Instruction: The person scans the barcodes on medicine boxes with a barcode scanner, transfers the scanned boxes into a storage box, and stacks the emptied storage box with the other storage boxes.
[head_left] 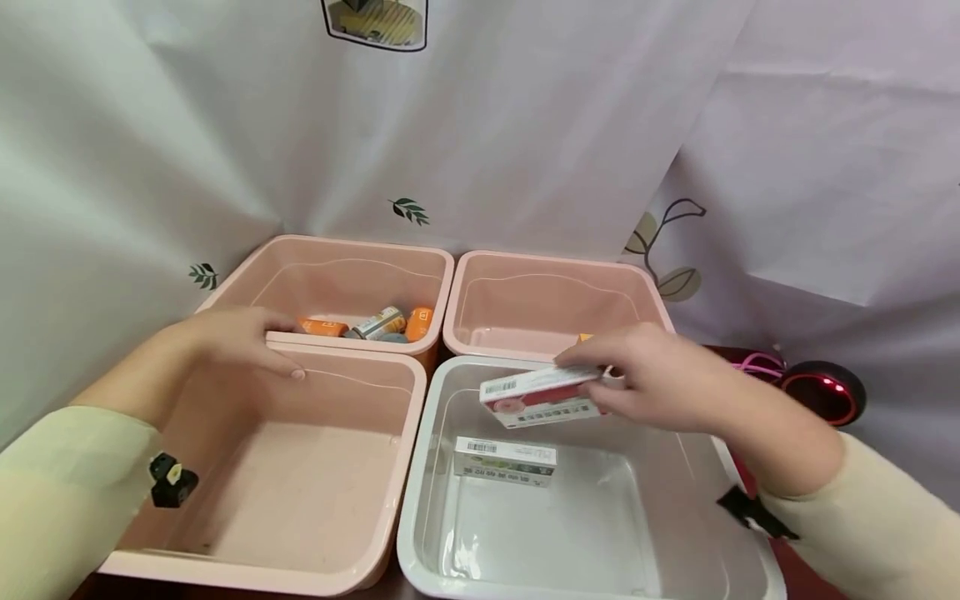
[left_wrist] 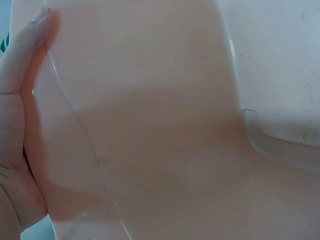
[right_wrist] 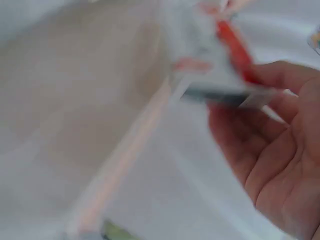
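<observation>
My right hand (head_left: 660,375) pinches one end of a white-and-red medicine box (head_left: 540,396), tilted above the grey-white bin (head_left: 750,525). In the right wrist view this box (right_wrist: 205,65) is blurred between thumb and fingers. Lower down, another white box (head_left: 504,461) with a barcode stands inside the same bin. At the far rim of the near left pink bin (head_left: 330,567), my left hand (head_left: 225,337) grips the edge. Its thumb (left_wrist: 25,55) lies along the inner wall in the left wrist view, with the other fingers hidden behind.
Behind stand two more pink bins. The left one (head_left: 360,250) contains orange packets (head_left: 420,323) and a can (head_left: 380,323); the right one (head_left: 555,267) shows a bit of yellow. A dark round device (head_left: 822,392) with red lights lies at right. A patterned curtain (head_left: 525,125) hangs behind.
</observation>
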